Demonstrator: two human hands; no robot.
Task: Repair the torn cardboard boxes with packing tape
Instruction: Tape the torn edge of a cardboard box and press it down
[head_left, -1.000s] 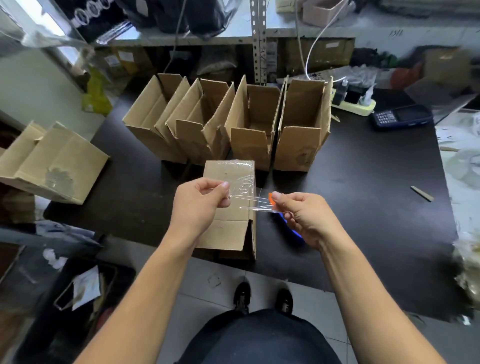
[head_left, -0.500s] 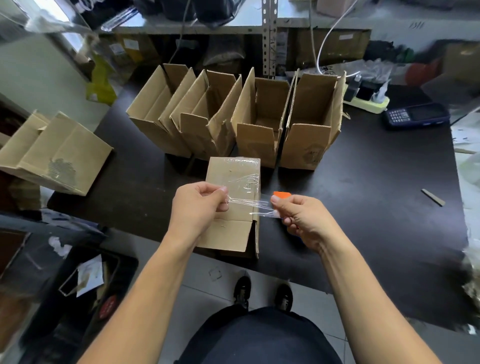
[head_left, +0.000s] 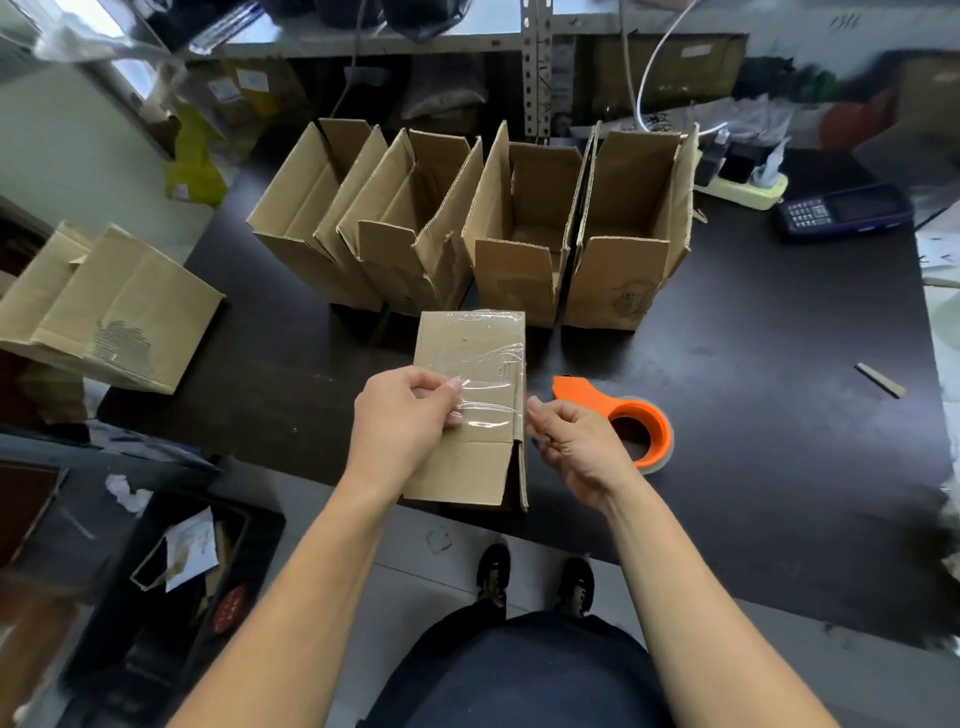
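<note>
brown box (head_left: 470, 364), orange tape dispenser (head_left: 631, 415), black table (head_left: 753, 415)

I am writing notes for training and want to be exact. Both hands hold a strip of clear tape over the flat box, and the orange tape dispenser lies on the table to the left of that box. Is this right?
Not quite. In the head view the orange tape dispenser lies on the table to the right of the flat box, behind the right hand. The rest holds: the left hand and right hand hold the clear tape over it.

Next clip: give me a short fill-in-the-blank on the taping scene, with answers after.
1. The tape dispenser on the table is coloured ____.
2. Behind the flat box stand ____ open boxes in a row.
3. The clear tape strip is stretched between both ____.

Answers: orange; four; hands
</note>
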